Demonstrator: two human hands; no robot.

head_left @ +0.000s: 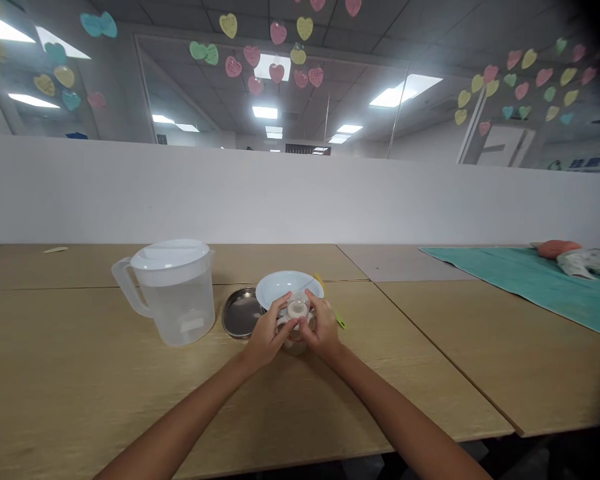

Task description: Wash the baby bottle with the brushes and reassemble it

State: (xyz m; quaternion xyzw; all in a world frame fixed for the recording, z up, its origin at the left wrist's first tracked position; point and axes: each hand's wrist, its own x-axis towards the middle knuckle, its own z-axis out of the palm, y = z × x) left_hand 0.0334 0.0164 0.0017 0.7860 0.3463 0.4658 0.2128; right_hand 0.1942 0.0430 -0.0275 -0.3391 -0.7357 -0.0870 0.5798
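Observation:
A baby bottle (pixel 298 307) with a clear domed cap and white side handles stands upright on the table in front of me. My left hand (pixel 269 335) is closed around its left side, fingertips at the cap and thumb at the front. On the other side my right hand (pixel 324 328) grips it the same way, both thumbs nearly meeting below the cap. The lower body of the bottle is partly hidden by my hands. Just behind it sits a white bowl (pixel 273 285), and a round metal tray (pixel 241 313) lies to the left, partly behind the bowl.
A lidded clear plastic pitcher (pixel 185 307) stands on the left of the wooden table (pixel 130 400). A green-ended utensil (pixel 341 321) lies right of the bowl. At far right a teal mat (pixel 525 280) carries a doll-like figure (pixel 560 250). A white wall (pixel 280 200) rises behind.

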